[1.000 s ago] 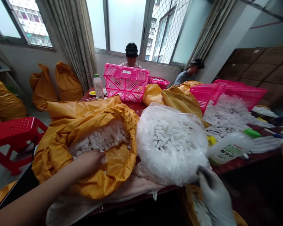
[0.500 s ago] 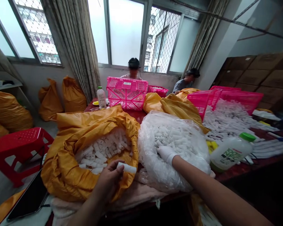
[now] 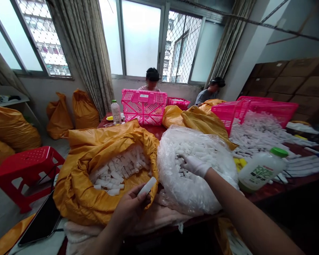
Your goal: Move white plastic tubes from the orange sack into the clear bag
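Left hand [image 3: 129,212]: curled, with a white stick [image 3: 147,186] pinched between thumb and fingers; it was held just above the orange sack [image 3: 69,187].
Right hand [image 3: 195,166]: gloved, half open, nothing gripped; it was laid on loose white sticks [image 3: 194,145] in a clear plastic bag [image 3: 191,198].

The bare left hand [image 3: 129,210] curls upward, pinching a white stick [image 3: 147,186] in its fingers; the right arm [image 3: 244,209] reaches forward, its gloved right hand [image 3: 195,166] open, palm down.

On the near right we read a large "100% NFC" on the label [image 3: 258,173] of the green-capped plastic bottle [image 3: 261,169]; the tag [image 3: 144,95] on the far pink crate [image 3: 144,108] is too small for us to read.
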{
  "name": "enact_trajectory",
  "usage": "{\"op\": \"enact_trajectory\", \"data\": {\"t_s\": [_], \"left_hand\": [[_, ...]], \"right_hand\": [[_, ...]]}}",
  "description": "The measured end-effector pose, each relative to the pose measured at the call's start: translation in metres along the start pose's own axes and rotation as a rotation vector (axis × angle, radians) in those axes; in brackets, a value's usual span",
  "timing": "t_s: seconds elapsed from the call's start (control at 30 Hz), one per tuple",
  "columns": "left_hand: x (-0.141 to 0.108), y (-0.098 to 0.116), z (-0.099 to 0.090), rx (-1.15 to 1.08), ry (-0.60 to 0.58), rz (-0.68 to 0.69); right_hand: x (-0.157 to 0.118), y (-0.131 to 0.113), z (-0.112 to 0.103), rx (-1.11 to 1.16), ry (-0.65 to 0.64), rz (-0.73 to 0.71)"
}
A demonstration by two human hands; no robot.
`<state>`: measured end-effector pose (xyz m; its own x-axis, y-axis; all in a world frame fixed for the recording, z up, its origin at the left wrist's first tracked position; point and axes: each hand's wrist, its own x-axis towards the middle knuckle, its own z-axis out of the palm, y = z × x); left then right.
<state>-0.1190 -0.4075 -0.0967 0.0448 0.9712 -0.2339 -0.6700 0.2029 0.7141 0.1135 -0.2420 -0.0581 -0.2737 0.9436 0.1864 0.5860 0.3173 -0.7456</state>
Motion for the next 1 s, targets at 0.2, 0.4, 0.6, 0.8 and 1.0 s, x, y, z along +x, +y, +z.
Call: {"op": "enact_trajectory", "data": {"t_s": [0.2,0.4,0.6,0.8,1.0], "left_hand": [[0.001,-0.022,0.004,0.204,-0.050,0.076],[-0.005,-0.025,0.005,0.437,-0.030,0.148],[-0.011,-0.021,0.014,0.449,-0.288,0.118],[-0.010,-0.034,0.013,-0.004,-0.447,-0.086],[-0.011,-0.037,0.008,-0.293,-0.641,-0.359]], "right_hand": [[-0.060,-0.048,0.027,1.119,-0.058,0.095],[-0.085,-0.077,0.078,1.246,0.118,0.154],[-0.103,-0.068,0.104,1.080,0.101,0.036],[-0.110,-0.068,0.109,1.320,0.013,0.070],[-0.115,-0.074,0.106,1.480,-0.115,0.115]]}}
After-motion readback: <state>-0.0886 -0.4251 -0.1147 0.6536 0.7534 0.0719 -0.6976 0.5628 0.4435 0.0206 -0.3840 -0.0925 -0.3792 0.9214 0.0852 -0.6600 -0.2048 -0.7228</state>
